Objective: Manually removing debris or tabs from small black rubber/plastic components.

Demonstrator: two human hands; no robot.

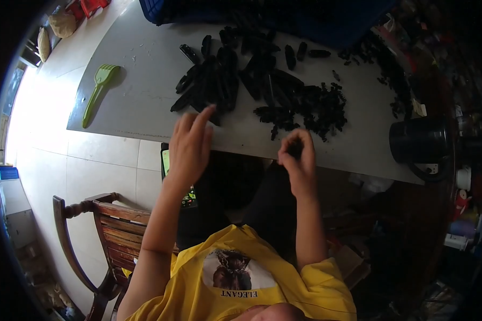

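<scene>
My left hand (190, 143) is at the table's near edge, fingers stretched forward and apart. Its fingertips reach the near side of a heap of long, shiny black pieces (219, 75); nothing shows in its grasp. To the right, my right hand (300, 160) is closed with thumb and forefinger curled into a ring. Whatever it may pinch is too dark and small to make out. Just beyond it lies a pile of small, jagged black pieces (326, 109). Both kinds of piece rest on the grey table (144, 69), and their exact kind cannot be told.
A light green rake-like tool (97, 91) lies on the table's left. A blue bin (154, 13) stands at the far edge. More small black bits (383, 59) and a black mug-shaped container (418, 140) are at the right. A wooden chair (120, 230) is at lower left.
</scene>
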